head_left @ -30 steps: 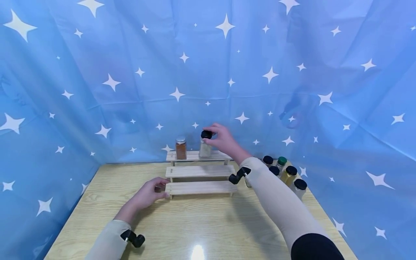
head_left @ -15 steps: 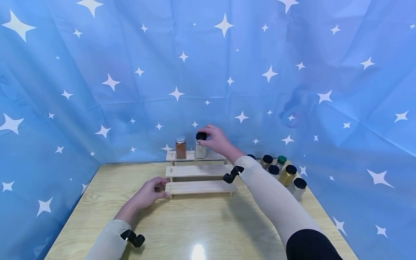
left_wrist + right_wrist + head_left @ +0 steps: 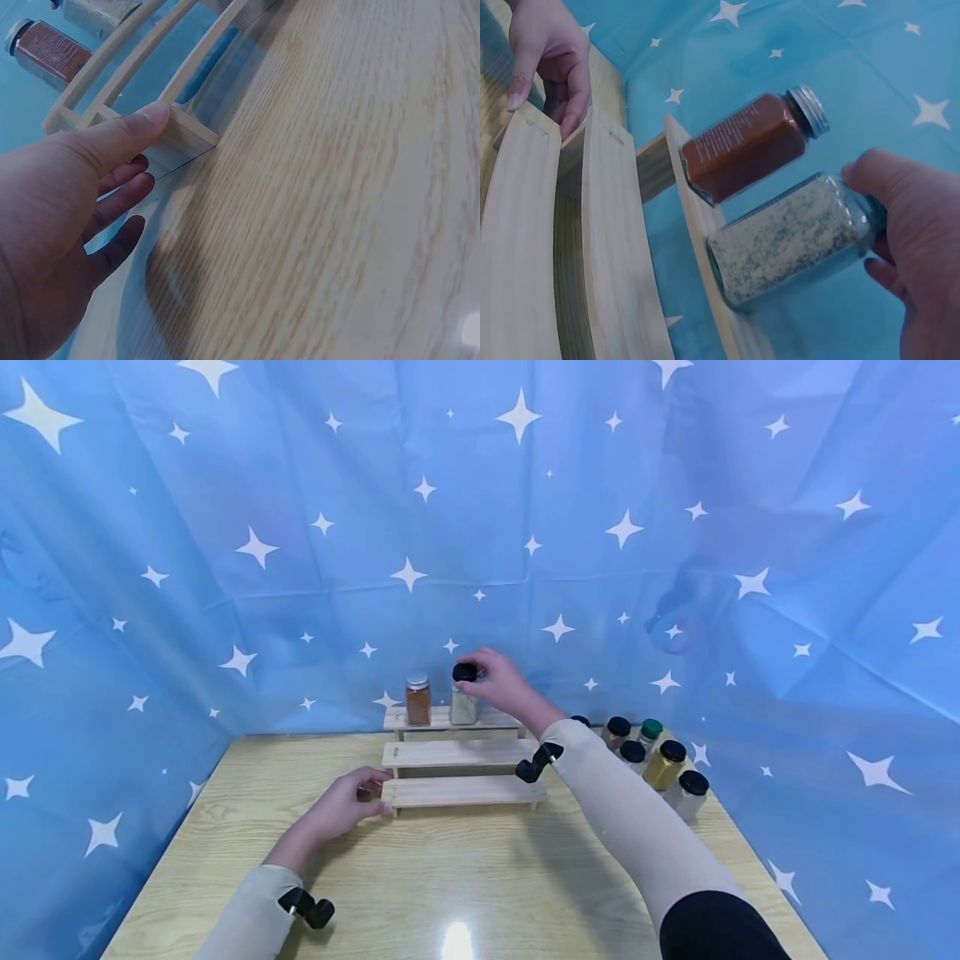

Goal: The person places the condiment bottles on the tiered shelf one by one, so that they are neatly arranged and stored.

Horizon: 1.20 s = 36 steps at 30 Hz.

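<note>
A three-tier wooden spice rack (image 3: 465, 792) stands toward the back of the table. At its left end is my left hand (image 3: 337, 807), the thumb on the lowest tier's corner and fingers curled behind it. My right hand (image 3: 504, 685) pinches the black cap of a square glass spice jar (image 3: 787, 240) filled with pale, green-flecked seasoning. That jar is upright on the top tier. Left of it, a small gap away, stands a jar of reddish-brown powder (image 3: 742, 146) with a silver cap. The right hand partly hides the black cap in the right wrist view.
Several more jars stand at the table's right side, among them a yellow one (image 3: 665, 767), a green-capped one (image 3: 650, 733) and a pale one (image 3: 687, 797). My right forearm passes in front of part of this group. A blue star-patterned curtain (image 3: 480, 527) hangs close behind the rack.
The right hand has slid the pale jar left along the top tier, closer to the reddish-brown one, and then held still. My left hand stays at the rack's end.
</note>
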{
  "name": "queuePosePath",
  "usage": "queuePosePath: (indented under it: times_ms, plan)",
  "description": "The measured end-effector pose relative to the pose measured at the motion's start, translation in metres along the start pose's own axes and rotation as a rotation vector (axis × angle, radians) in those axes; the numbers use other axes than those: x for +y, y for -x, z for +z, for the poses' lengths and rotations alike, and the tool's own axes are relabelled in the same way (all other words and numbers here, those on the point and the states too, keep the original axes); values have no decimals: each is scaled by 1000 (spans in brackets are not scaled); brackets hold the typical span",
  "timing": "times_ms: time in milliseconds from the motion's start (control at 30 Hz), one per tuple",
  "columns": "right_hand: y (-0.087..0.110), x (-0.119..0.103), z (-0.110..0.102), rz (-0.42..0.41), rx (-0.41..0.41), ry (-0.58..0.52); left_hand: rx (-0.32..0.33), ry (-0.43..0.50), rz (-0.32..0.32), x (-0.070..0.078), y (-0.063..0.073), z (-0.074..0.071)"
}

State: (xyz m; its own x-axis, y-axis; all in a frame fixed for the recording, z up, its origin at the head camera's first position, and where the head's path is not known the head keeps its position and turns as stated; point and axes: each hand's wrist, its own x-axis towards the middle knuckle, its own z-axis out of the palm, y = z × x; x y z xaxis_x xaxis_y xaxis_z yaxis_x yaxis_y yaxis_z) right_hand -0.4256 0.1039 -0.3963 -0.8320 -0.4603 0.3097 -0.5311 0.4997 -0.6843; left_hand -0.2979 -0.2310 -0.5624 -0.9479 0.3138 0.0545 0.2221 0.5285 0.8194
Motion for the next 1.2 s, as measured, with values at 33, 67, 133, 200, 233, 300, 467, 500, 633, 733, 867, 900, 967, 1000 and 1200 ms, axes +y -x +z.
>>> queuePosePath:
  times_ms: [33,67,133,200,233,300,467,500,633,733,867,900,967,1000,1200]
  plan:
    - [0,1,0,2,-1,-6,-2,1,0,0,0,0]
    - [1,1,0,2,-2,-9,-3,0,2,0,0,0]
    - [2,2,0,-1,-1,-15,-5,4,1,0,0,0]
    - [4,3,0,-1,1,-14,-7,6,0,1,0,-1]
    - [6,5,0,0,5,-15,-7,9,-1,1,0,-1]
    - [12,7,-1,1,18,-27,-9,13,-3,1,-1,0]
    - [36,15,-7,5,56,-86,-10,6,4,0,-4,0]
    - [43,17,-10,12,62,-91,-11,4,4,0,-3,0]
    - [69,24,-23,27,64,-57,-18,-9,5,1,-1,0]
    - [89,30,-36,60,69,-23,-14,-19,7,2,0,-1]
    - [115,37,-56,144,82,19,-9,-25,8,4,0,-4]
    - [122,38,-61,164,88,38,-10,-25,7,4,1,-4]
    - [134,42,-70,187,92,74,-14,-28,3,4,1,-4]
    - [140,45,-75,198,97,88,-15,-26,4,3,1,-3]
    - [184,65,-101,237,150,139,-21,-27,12,1,-1,-2]
